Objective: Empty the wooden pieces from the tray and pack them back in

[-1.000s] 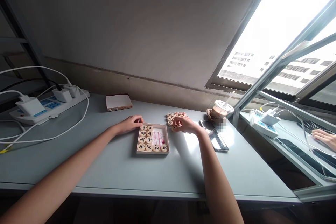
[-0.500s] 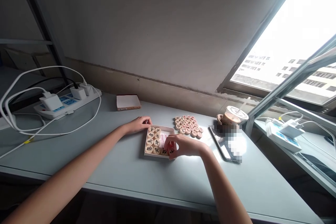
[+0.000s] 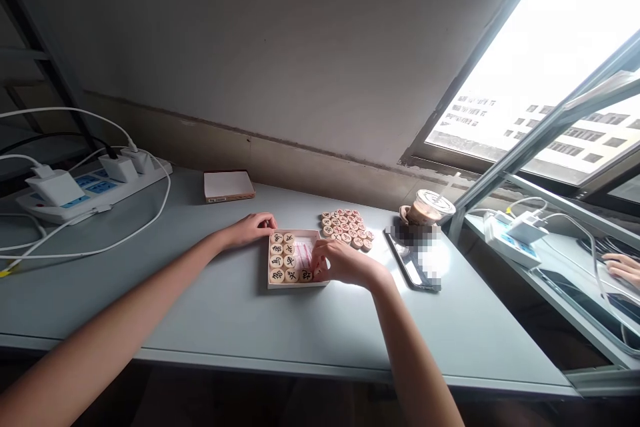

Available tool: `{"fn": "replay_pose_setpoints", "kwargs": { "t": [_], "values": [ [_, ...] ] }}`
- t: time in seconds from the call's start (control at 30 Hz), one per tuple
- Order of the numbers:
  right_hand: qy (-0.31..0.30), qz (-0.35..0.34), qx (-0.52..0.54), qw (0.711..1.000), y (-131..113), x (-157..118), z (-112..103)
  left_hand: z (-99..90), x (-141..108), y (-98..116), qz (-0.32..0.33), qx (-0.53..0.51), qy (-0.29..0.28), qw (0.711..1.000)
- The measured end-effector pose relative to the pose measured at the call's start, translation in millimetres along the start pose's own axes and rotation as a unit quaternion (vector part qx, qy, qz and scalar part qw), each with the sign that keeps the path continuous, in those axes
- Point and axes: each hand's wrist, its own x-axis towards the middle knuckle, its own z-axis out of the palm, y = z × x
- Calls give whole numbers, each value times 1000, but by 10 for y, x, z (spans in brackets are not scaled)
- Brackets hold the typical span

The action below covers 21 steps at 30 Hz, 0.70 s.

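Observation:
A shallow white box (image 3: 294, 285) on the desk holds round wooden Chinese chess pieces (image 3: 277, 261) with black characters. They fill two columns at its left and run along the near row. At the box's far left corner, my left hand (image 3: 250, 228) has its curled fingers against the rim. My right hand (image 3: 337, 261) reaches over the right side with fingers pinched down inside, at a piece in the near right corner that they mostly hide. Behind the box lies a cluster of loose pieces (image 3: 347, 228), several marked in red.
A box lid (image 3: 229, 185) lies at the back left. Chargers and white cables crowd a power strip (image 3: 93, 193) on the left. On the right are a partly blurred phone (image 3: 400, 257) and a lidded drink cup (image 3: 425, 208). Another person's hand (image 3: 623, 268) shows at the far right.
The view has turned a little to the right, so the desk items sit further left. My right fingers have drawn closer together in the box's near right corner. Another person's hand has come into view.

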Motion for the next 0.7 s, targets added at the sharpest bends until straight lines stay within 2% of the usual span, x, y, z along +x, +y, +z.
{"fn": "replay_pose_setpoints", "kwargs": {
  "t": [0.17, 0.33, 0.4, 0.5, 0.6, 0.63, 0.7],
  "values": [
    [-32, 14, 44, 998, 50, -1, 12, 21, 5, -8, 8, -1, 16, 1000],
    [-45, -3, 106, 993, 94, -20, 17, 27, 2, -2, 12, 5, 18, 1000],
    [-27, 0, 110, 994, 109, -25, -8, 27, 2, 2, 10, 7, 16, 1000],
    [38, 19, 133, 990, 189, -44, -78, 25, 3, 3, 8, 6, 12, 1000],
    [112, 80, 168, 976, 384, -91, -121, 22, 1, 5, 6, 7, 9, 1000],
    [116, 104, 174, 972, 467, -111, -120, 20, -1, 9, 6, 8, 7, 1000],
    [85, 138, 181, 970, 628, -150, -95, 16, -9, 22, 5, 9, 5, 1000]
  ]
}}
